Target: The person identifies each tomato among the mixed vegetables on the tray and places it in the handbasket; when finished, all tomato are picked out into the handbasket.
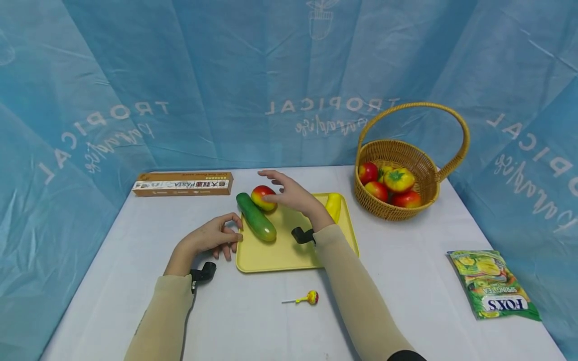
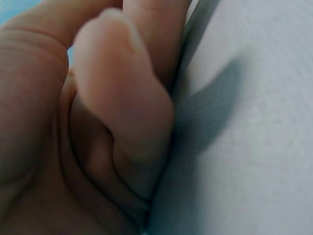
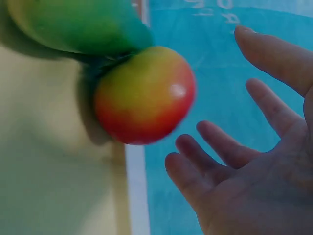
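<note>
My left hand [image 1: 207,235] is at the left rim of the yellow tray [image 1: 289,260], with thumb and forefinger on the edge and the other fingers bent below; the left wrist view [image 2: 122,88] shows curled fingers near the white tabletop. Above the tray's far left corner, my right hand [image 1: 295,195] spreads its fingers with nothing in them. Near it lies a red-and-yellow apple-like fruit [image 3: 146,98], apart from the fingers in the right wrist view. A green cucumber [image 1: 256,218] touches that fruit. Partly behind my right forearm, a yellow banana [image 1: 333,206] lies on the tray's right side.
A lollipop [image 1: 311,297] lies in front of the tray. Behind it on the left is a pasta box [image 1: 182,184]. The handled wicker basket [image 1: 393,213] at the back right contains several fruits. A green FOX'S packet [image 1: 494,286] lies far right.
</note>
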{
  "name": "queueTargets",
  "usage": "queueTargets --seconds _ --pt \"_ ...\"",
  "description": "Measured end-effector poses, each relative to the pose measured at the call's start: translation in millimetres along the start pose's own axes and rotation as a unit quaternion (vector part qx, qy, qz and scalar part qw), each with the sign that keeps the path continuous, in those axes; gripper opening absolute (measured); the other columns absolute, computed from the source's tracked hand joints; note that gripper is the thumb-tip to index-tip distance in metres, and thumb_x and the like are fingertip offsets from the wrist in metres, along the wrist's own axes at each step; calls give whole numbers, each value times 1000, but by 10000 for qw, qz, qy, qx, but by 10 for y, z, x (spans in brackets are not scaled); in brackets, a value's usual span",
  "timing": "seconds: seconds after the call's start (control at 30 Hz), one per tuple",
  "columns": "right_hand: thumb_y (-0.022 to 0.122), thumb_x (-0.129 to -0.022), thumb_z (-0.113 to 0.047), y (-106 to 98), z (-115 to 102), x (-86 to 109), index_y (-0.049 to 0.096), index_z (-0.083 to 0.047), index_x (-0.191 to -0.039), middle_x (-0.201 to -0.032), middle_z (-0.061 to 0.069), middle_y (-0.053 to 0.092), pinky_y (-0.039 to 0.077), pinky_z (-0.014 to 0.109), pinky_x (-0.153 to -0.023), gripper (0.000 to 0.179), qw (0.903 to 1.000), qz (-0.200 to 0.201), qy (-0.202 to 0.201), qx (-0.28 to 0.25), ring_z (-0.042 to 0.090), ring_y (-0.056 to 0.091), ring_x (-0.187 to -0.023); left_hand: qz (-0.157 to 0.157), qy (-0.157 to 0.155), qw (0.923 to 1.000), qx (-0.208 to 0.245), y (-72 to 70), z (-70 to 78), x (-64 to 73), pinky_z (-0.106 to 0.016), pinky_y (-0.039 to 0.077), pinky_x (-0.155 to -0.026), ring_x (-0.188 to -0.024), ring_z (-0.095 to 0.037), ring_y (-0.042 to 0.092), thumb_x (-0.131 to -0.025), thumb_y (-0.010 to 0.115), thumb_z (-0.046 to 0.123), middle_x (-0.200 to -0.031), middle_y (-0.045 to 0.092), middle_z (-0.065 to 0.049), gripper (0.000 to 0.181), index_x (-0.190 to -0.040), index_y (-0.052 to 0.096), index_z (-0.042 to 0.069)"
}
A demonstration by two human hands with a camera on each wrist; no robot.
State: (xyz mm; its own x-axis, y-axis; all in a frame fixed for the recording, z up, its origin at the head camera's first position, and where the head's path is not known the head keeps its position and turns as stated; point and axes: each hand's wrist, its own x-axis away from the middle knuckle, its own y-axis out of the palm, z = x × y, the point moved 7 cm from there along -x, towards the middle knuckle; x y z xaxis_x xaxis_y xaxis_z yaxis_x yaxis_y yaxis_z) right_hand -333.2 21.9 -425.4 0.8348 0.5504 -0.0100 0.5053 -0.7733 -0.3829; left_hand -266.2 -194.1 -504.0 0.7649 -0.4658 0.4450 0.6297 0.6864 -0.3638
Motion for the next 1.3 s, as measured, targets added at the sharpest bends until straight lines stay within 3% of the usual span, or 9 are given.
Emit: queueTargets --seconds 0.3,0.57,0.83,0.97,1.1,1.3 --pt "72 -101 -17 125 128 -127 49 -25 -158 -167 6 43 40 48 -125 62 9984 -446 68 342 32 45 -150 -37 107 9999 -8 -7 18 -6 -25 49 -48 -58 -18 72 -103 67 27 -78 74 -6 37 -131 49 9" --pt "68 -102 -10 176 136 -155 48 -14 -158 -162 10 49 37 47 -127 59 9954 -673 20 675 31 49 -144 -54 205 9998 28 -1 22 -5 -26 50 -47 -58 -19 73 -103 67 26 -78 74 -7 39 -131 49 7" --pt "68 -102 -10 168 159 -151 53 -19 -153 -160 10 50 38 46 -127 54 9934 -641 177 938 31 51 -142 -28 182 9998 17 1 28 -16 -26 50 -47 -58 -19 73 -103 67 25 -78 75 -6 37 -131 49 9" --pt "67 -103 -10 107 107 -107 53 -20 -153 -161 9 49 40 46 -126 54 9945 -483 177 909 30 51 -142 -15 178 9998 -3 -5 24 -15 -26 49 -47 -58 -19 73 -103 68 25 -78 74 -7 39 -131 49 7" --pt "67 -103 -11 -29 -8 -26 53 -21 -153 -160 4 51 45 45 -121 53 9967 -285 -96 757 28 53 -142 -36 193 9998 1 -4 19 -8 -26 49 -47 -57 -19 72 -103 68 25 -77 74 -6 39 -131 48 7" --pt "68 -104 -16 -355 -213 269 50 -23 -154 -161 1 49 49 46 -117 53 9986 -191 -481 -44 27 51 -146 -21 161 9999 9 -7 7 -3 -25 49 -47 -57 -18 72 -103 68 25 -77 75 -6 37 -130 49 8"
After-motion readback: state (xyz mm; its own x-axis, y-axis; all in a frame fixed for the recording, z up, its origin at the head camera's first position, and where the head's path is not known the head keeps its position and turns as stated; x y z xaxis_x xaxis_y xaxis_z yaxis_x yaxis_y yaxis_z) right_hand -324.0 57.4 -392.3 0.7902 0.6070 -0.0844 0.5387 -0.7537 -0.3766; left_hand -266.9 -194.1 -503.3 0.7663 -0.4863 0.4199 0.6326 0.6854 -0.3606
